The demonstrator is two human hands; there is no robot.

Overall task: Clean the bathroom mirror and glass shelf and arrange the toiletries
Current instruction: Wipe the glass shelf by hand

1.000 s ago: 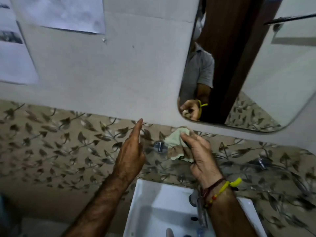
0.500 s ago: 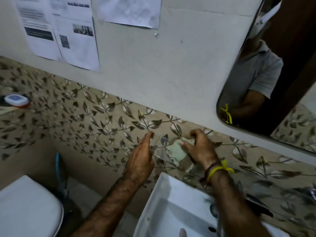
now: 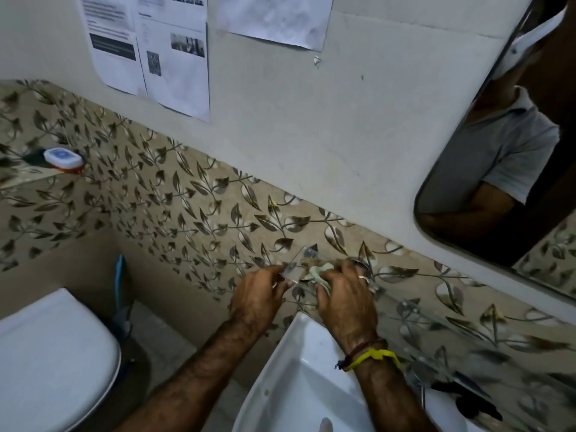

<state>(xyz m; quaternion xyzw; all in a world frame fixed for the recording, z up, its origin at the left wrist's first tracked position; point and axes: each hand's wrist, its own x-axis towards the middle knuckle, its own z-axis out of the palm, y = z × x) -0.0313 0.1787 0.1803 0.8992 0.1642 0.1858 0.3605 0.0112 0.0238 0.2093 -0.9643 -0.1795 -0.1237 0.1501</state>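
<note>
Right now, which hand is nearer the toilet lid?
Left. The left hand pinches the end of the glass shelf, on the side toward the toilet lid. The right hand presses the cloth on the shelf, farther right, above the sink.

Printed paper sheets (image 3: 162,54) are hanging on the upper wall. A white toilet lid (image 3: 53,363) is sitting at lower left, a blue brush handle (image 3: 120,282) standing beside it. A white washbasin (image 3: 296,385) is occupying the bottom centre.
</note>
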